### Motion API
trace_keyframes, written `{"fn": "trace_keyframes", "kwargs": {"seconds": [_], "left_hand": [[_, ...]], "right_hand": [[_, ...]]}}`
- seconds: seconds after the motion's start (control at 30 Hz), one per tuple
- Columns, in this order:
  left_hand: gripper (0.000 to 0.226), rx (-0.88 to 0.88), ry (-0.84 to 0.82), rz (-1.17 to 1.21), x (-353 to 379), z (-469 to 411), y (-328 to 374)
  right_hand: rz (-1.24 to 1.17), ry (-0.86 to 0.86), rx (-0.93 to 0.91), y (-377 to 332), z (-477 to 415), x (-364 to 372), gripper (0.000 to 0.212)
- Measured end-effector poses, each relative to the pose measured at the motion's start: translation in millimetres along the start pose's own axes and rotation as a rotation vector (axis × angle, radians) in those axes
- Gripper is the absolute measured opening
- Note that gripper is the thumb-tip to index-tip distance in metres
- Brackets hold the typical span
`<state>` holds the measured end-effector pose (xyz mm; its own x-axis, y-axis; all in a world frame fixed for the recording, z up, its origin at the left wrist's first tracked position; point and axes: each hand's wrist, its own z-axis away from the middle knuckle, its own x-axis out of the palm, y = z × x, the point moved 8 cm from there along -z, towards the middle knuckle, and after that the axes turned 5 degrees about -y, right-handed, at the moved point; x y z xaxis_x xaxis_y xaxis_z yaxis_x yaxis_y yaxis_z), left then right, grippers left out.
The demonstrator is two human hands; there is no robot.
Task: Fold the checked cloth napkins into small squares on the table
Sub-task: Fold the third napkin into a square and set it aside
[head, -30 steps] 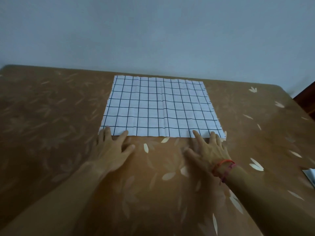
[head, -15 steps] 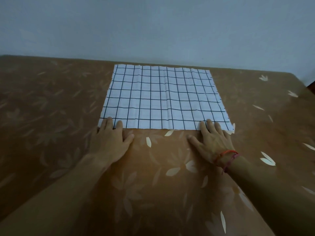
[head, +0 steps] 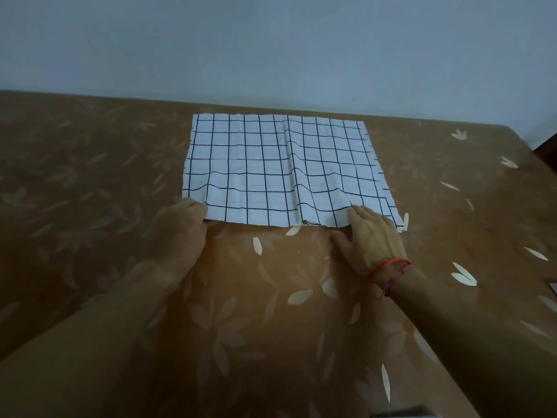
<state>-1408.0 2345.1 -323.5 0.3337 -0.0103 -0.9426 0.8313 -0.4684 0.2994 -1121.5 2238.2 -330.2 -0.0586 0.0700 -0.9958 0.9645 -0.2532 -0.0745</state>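
A white napkin with a dark checked grid [head: 283, 167] lies spread on the brown flower-patterned table [head: 90, 191], close to the far edge by the wall. My left hand [head: 184, 227] grips the napkin's near left corner, its fingers curled under the cloth. My right hand [head: 370, 236], with red and pink strings at the wrist, pinches the near edge toward the right corner. The cloth along the near edge is lifted a little and rippled.
A pale wall stands right behind the table's far edge. A small light object [head: 553, 289] shows at the right border, cut off by the frame. A dark blurred thing [head: 398, 413] sits at the bottom edge.
Both hands lay flat with fingertips on the napkin's near edge; now their fingers have curled round that edge and raised it slightly, wrinkling the cloth.
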Motion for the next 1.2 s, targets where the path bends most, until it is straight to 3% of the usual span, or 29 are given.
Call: {"fn": "trace_keyframes", "kwargs": {"seconds": [0.23,0.33,0.5,0.6,0.7,0.93,1.07,1.2], "left_hand": [[0.011,0.139,0.065,-0.154,-14,-6,-1],[0.019,0.128,0.042,-0.163,-17,-9,-9],[0.009,0.080,0.024,-0.213,-30,-1,-11],[0.048,0.061,-0.030,-0.180,-32,12,11],[0.059,0.031,-0.116,-0.072,-29,25,46],[0.045,0.206,-0.109,0.135,-18,55,141],[0.040,0.215,-0.034,0.122,-28,62,139],[0.012,0.237,-0.048,0.121,-44,80,133]], "right_hand": [[-0.052,0.063,0.041,4,-1,-29,0.009],[-0.015,0.082,0.041,9,-6,-36,0.011],[-0.114,0.132,0.038,10,-3,-46,0.024],[-0.101,0.090,0.041,-1,3,-48,0.034],[-0.098,0.076,-0.037,-26,15,-52,0.036],[-0.145,0.055,-0.250,-99,56,-61,0.033],[-0.203,0.098,-0.230,-110,79,-76,0.027],[-0.193,0.138,-0.218,-116,102,-90,0.027]]}}
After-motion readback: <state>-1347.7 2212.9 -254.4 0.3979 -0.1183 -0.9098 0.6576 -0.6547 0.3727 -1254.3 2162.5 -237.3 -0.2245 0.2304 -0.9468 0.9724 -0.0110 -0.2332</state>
